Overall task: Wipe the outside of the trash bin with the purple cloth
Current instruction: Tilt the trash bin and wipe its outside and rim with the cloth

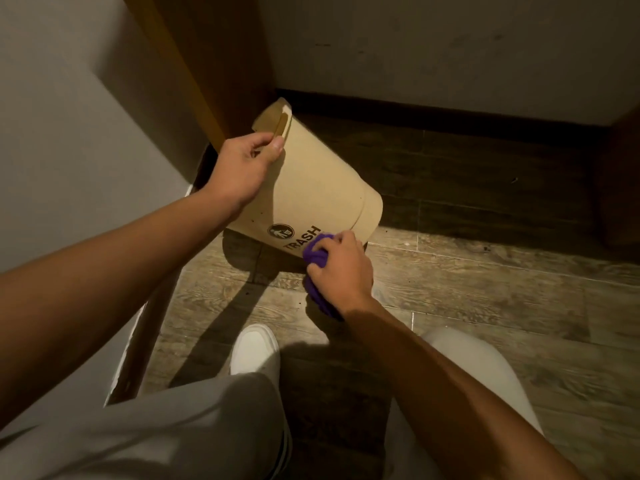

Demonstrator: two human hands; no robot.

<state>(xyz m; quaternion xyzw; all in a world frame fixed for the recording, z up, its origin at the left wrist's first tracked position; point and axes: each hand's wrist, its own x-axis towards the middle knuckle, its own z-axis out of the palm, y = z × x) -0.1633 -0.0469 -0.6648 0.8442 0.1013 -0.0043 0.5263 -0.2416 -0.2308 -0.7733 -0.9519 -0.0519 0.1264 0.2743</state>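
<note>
Trash bin point(311, 188) tilted on wood floor point(485, 289), wall point(62, 133) beside.

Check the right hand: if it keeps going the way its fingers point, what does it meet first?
The right hand points up-left, pressing the purple cloth against the trash bin. First in line looks like the bin's wall at the TRASH label; depth unclear.

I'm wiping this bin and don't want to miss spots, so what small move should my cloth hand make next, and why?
Probably sweep the right hand with the purple cloth up the side of the trash bin. The cloth sits bunched at the lower edge by the TRASH label, the broad tan side above it is bare, and the left hand steadies the tilted bin by its handle slot.
</note>
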